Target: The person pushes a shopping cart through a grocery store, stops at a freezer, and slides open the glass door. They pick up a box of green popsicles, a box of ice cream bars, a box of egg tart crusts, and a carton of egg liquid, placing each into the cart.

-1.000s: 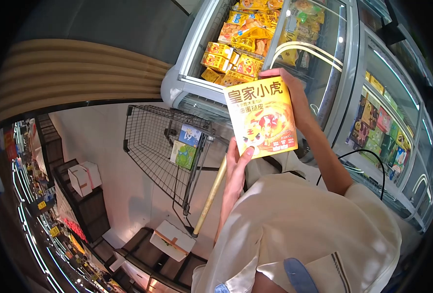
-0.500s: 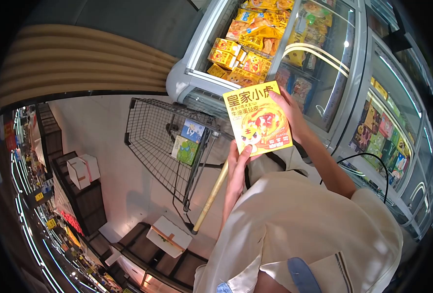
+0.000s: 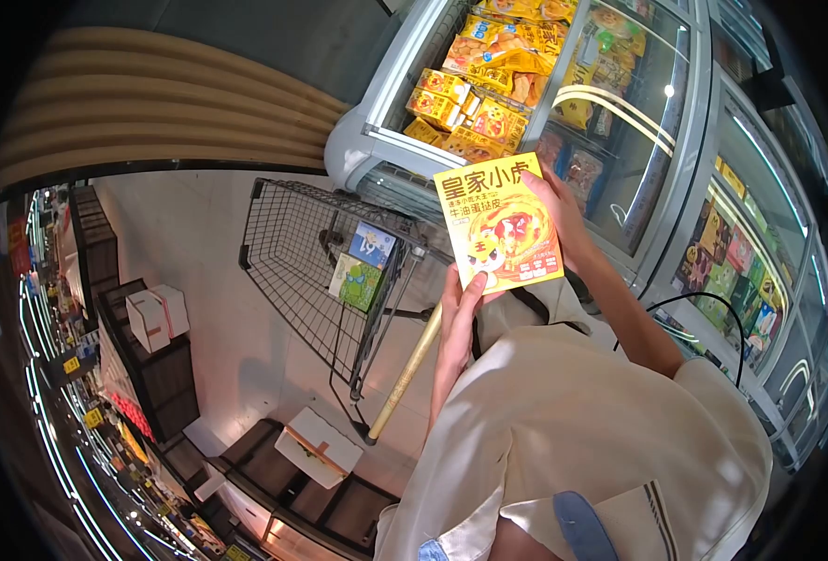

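Observation:
A yellow box of egg tart shells (image 3: pixel 500 229), printed with a tiger cartoon and a tart, is held up between both hands with its front facing me. My left hand (image 3: pixel 458 318) grips its lower left corner, thumb on the front. My right hand (image 3: pixel 560 213) holds the upper right edge, with the thumb over the last printed character and the other fingers hidden behind. Beyond the box is a chest freezer (image 3: pixel 353 140), whose uncovered side shows yellow bags (image 3: pixel 517 47) and similar yellow boxes (image 3: pixel 435 96).
A wire shopping cart (image 3: pixel 278 243) stands to the left, with a blue-white pack (image 3: pixel 373 245) and a green pack (image 3: pixel 354 282) in it. Its yellow handle (image 3: pixel 405 379) is near my left forearm. White boxes (image 3: pixel 157 318) sit on dark shelving further left. More glass-topped freezers (image 3: pixel 741 252) line the right.
The box has shifted very slightly to the right and up in view, still held by both hands. The freezer also appears a little further right, as the view has turned slightly.

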